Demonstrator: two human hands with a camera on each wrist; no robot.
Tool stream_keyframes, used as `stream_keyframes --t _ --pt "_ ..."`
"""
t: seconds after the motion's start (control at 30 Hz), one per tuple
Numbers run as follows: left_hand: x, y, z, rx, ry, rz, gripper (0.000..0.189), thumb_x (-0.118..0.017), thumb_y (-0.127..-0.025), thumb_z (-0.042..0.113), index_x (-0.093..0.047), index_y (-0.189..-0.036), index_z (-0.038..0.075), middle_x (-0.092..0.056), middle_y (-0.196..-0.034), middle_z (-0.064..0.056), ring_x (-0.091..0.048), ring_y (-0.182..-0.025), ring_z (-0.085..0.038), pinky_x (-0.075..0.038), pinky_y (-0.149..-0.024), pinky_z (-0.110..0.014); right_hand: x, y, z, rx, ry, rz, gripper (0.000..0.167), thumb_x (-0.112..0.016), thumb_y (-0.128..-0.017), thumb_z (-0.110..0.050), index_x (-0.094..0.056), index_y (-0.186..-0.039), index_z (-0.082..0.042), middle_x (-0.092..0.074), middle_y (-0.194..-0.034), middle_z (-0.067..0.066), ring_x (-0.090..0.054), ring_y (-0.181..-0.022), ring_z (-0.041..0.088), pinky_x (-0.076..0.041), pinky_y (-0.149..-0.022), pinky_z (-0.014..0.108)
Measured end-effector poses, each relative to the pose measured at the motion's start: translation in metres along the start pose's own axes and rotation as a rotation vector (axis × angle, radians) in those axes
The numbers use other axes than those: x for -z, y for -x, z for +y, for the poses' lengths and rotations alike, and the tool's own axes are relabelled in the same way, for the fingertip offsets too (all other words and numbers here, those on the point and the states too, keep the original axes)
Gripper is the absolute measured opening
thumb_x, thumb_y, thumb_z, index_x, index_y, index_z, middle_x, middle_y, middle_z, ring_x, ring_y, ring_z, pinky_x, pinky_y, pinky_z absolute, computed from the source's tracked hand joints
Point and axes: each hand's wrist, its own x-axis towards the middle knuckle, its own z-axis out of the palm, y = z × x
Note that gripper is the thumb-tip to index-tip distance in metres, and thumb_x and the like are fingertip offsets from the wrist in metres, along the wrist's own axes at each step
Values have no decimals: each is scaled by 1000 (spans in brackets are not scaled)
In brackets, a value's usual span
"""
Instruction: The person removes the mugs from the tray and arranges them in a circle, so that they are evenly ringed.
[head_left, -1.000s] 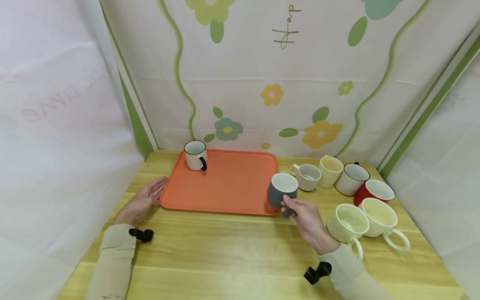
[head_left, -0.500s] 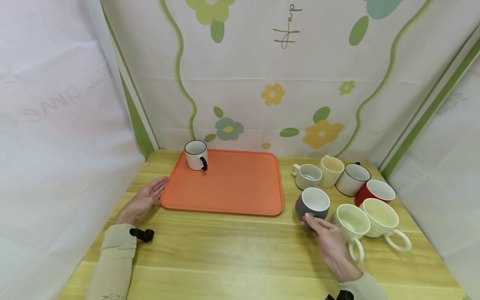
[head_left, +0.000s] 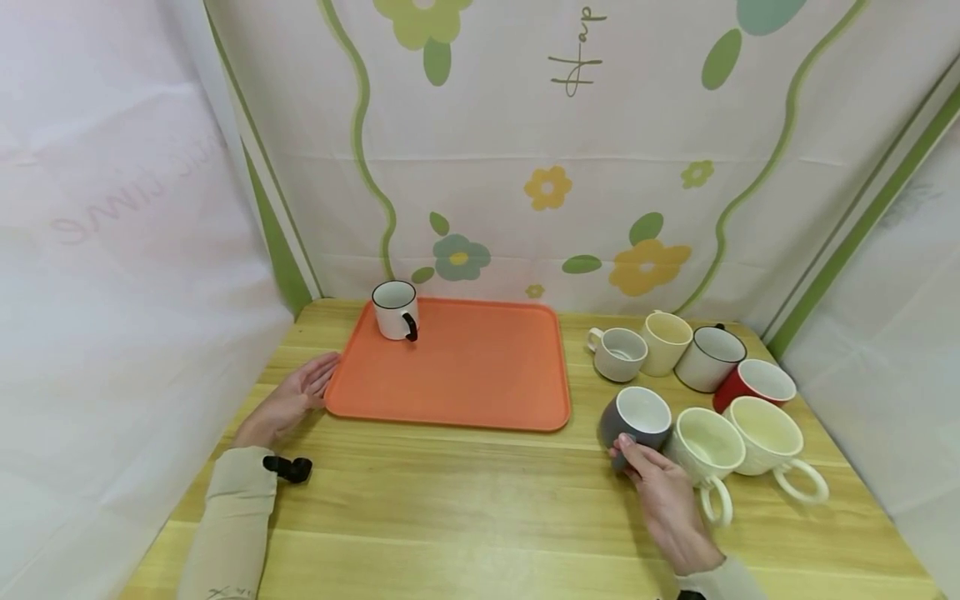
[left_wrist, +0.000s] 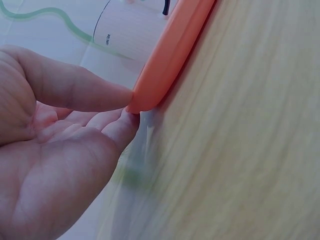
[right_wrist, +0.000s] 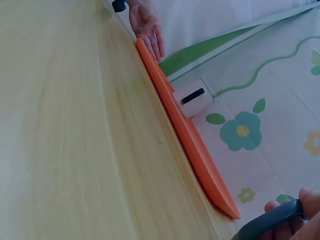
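My right hand (head_left: 667, 504) holds the dark grey mug (head_left: 618, 419) by its handle, thumb on top. The mug is upright with a white inside, right of the orange tray (head_left: 465, 367) and beside a cream mug (head_left: 705, 446). Part of its grey handle (right_wrist: 272, 220) shows in the right wrist view. My left hand (head_left: 292, 398) touches the tray's left edge with fairly straight fingers; in the left wrist view the thumb (left_wrist: 85, 90) meets the tray rim (left_wrist: 165, 60). A white mug (head_left: 395, 312) with black rim and handle stands at the tray's back left.
Along the right side stand a small light grey cup (head_left: 619, 354), a yellow mug (head_left: 664, 343), a black-rimmed white mug (head_left: 708, 360), a red mug (head_left: 753, 385) and another cream mug (head_left: 765, 437). A patterned cloth (head_left: 480, 150) hangs behind the wooden table (head_left: 450, 508).
My right hand has carried the grey mug from the tray's right front corner rightward, to beside the cream mugs. The left hand has stayed at the tray's edge.
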Motion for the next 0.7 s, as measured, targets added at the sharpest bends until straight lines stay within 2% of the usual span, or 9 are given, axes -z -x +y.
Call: stream_keyframes --t 0.3,0.53,0.63,0.7 --pt "2 -2 -4 -2 -23 0 103 -41 -80 -30 0 -169 1 4 -178 -22 5 -163 -45 -44 -107 -6 -2 -2 4 12 8 37 19 -72 -100 -30 -85 -86 -29 -80 -89 -16 -73 -92 -2 -56 -87 14" --pt "1 -5 -4 -16 -34 3 102 -43 -81 -30 0 -169 0 5 -177 -25 4 -162 -47 -46 -106 -7 -2 -2 5 31 45 59 14 -75 -97 -35 -86 -95 -25 -81 -89 -15 -72 -96 -3 -57 -88 14" --pt "1 -5 -4 -11 -38 10 103 -43 -81 -30 -1 -169 0 4 -177 -25 3 -162 -46 -46 -106 -6 -2 -2 4 30 85 49 22 -74 -98 -38 -85 -105 -20 -81 -93 -15 -71 -101 -4 -57 -91 13" --pt "1 -5 -4 -8 -33 9 103 -44 -81 -31 -1 -169 0 4 -177 -24 3 -162 -46 -46 -106 -6 -1 0 2 26 130 39 33 -74 -98 -41 -82 -115 -14 -80 -96 -15 -70 -103 -4 -58 -93 14"
